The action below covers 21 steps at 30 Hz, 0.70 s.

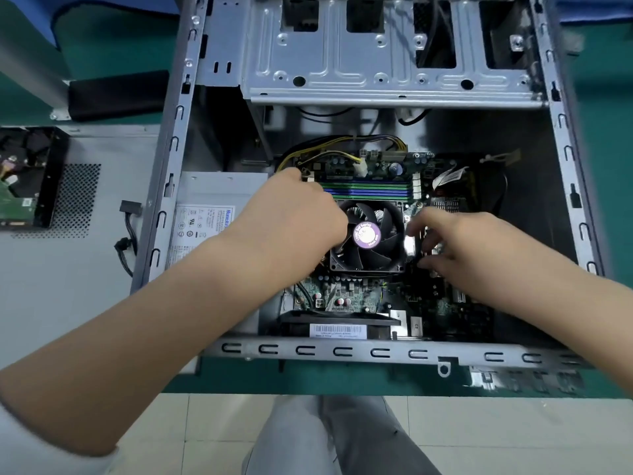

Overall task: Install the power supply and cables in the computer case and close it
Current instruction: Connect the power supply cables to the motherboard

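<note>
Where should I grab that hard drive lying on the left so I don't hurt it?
Probably by the long side edges of the hard drive, coming from above with fingers on opposite sides. It lies flat in a black frame on the side panel, circuit board facing up, so avoid touching the green board.

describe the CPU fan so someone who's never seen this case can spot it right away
Look inside the open grey computer case lying on the green table, at the motherboard on its floor. The CPU fan sits near the board's middle, between the left hand and right hand, just below the blue and green memory slots. It is the only black square-framed fan with a round purple hub sticker.
</note>
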{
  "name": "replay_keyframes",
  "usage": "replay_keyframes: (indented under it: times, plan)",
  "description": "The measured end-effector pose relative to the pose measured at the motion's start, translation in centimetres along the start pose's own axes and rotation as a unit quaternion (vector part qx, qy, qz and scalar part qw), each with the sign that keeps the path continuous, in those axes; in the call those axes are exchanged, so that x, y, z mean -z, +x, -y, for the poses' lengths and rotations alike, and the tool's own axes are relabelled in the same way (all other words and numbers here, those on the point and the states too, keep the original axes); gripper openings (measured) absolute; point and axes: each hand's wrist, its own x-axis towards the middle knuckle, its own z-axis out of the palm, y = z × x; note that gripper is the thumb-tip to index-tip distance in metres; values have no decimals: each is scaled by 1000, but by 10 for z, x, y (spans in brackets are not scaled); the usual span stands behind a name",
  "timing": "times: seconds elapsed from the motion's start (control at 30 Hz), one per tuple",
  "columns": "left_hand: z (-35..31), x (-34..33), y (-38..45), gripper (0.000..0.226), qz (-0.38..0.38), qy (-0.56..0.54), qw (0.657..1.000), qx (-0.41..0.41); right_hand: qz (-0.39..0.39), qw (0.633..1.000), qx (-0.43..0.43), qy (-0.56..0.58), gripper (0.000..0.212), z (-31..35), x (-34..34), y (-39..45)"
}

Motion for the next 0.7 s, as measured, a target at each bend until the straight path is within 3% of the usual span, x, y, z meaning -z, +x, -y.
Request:
replay_keyframes:
  times: [0.1,0.2,0.27,0.33,0.4,0.5,0.57,0.7]
  plan:
    - [-4,-4,1,25,2,-4,1000,16,21,998,-24,-52,5,1,-1,12]
    - [-4,0,8,35,-3,-15,999,40,51,994,-36,-86,6,0,-2,19]
    - [-4,3,10,26,5,-11,999,45,60,994,-30,-88,6,1,3,20]
    - [-1,4,9,15,-1,-32,999,44,37,996,-14,-74,6,4,17,24]
    - [10,7,3,22,-41,-68,995,60,-20,999,-4,-34,7,11,37,32]
    - [37,3,-9,36,-129,-158,972,118,-69,998,-11,-1,24,27,47,54]
    - [52,-4,-16,42,-145,-222,943,201,-66,997,-25,-31,37,40,40,68]
    - [49,-19,-21,54,-211,-206,903,314,-67,997,-22,-16,34,57,24,85]
